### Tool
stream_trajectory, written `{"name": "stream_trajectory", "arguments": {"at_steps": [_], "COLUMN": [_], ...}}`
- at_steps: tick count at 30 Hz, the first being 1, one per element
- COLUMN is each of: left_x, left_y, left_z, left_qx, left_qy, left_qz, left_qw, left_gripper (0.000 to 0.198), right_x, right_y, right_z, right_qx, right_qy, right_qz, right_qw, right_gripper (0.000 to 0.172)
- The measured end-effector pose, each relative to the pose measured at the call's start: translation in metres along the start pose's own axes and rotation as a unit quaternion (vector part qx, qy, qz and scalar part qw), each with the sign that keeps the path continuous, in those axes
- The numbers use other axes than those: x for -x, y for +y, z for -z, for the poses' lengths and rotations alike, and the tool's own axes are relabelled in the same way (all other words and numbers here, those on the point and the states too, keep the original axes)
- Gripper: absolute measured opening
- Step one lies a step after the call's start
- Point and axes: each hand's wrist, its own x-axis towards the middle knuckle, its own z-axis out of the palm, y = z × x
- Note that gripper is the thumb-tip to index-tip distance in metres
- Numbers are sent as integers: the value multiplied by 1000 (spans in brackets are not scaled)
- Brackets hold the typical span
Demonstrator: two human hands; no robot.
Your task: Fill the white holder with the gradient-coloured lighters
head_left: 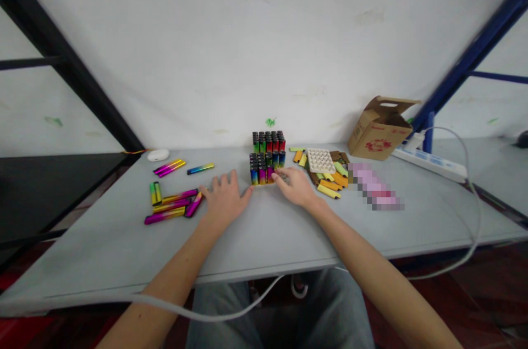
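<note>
Shiny colour-gradient tubes with black ends stand upright in a front block (262, 173) on the grey table. My right hand (295, 184) is at this block's front right corner, thumb and fingers closed around a tube that they mostly cover. My left hand (225, 198) rests open and palm down to the left of the block, fingers spread and seemingly empty. Its outer fingers are close to a loose pile of similar tubes (173, 206); whether they touch is hard to see. Behind the front block stands a second group of upright tubes (269, 143), green and red.
To the right, a white tray with round cells (322, 161) sits on scattered yellow, orange and brown pieces (329, 189). Farther right are an open cardboard box (377, 132), a power strip (431, 165) and a blurred pink item (377, 187). A white case (158, 155) lies back left. A white cable (231, 316) crosses low in front.
</note>
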Motion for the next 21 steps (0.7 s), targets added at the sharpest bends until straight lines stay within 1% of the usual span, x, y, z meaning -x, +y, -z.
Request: {"name": "stream_trajectory", "arguments": {"at_steps": [2, 5, 10, 12, 13, 15, 16, 17, 19, 21], "left_x": [1, 2, -3, -7, -10, -14, -15, -16, -18, -18], "left_y": [1, 2, 2, -2, -5, -14, -19, -25, -34, -39], "left_z": [1, 2, 3, 5, 6, 9, 10, 12, 16, 19], "left_qx": [0, -2, 13, 32, 38, 32, 13, -13, -64, -89], "left_qy": [-8, -13, 2, 18, 29, 44, 42, 26, -32, -57], "left_qz": [10, 10, -70, -88, -86, -70, -56, -43, -30, -20], "left_qw": [1000, 1000, 997, 995, 995, 996, 997, 999, 997, 994], "left_gripper": [65, 58, 36, 37, 38, 41, 41, 37, 31, 29], "right_x": [0, 0, 1, 1, 2, 2, 2, 2, 1, 1], "right_y": [0, 0, 2, 3, 4, 5, 5, 5, 4, 3], "right_z": [1, 2, 2, 2, 2, 2, 2, 2, 2, 3], "right_qx": [14, 0, -28, -35, -37, -36, -33, -28, -14, 2], "right_qy": [-9, -1, 7, 10, 10, 7, 5, 4, 3, 3], "right_qz": [1, 2, 5, -4, -8, -12, -13, -14, -16, -17], "right_qw": [1000, 1000, 1000, 999, 999, 999, 999, 999, 1000, 1000], "right_gripper": [37, 39, 42, 45, 47, 51, 52, 53, 55, 55]}}
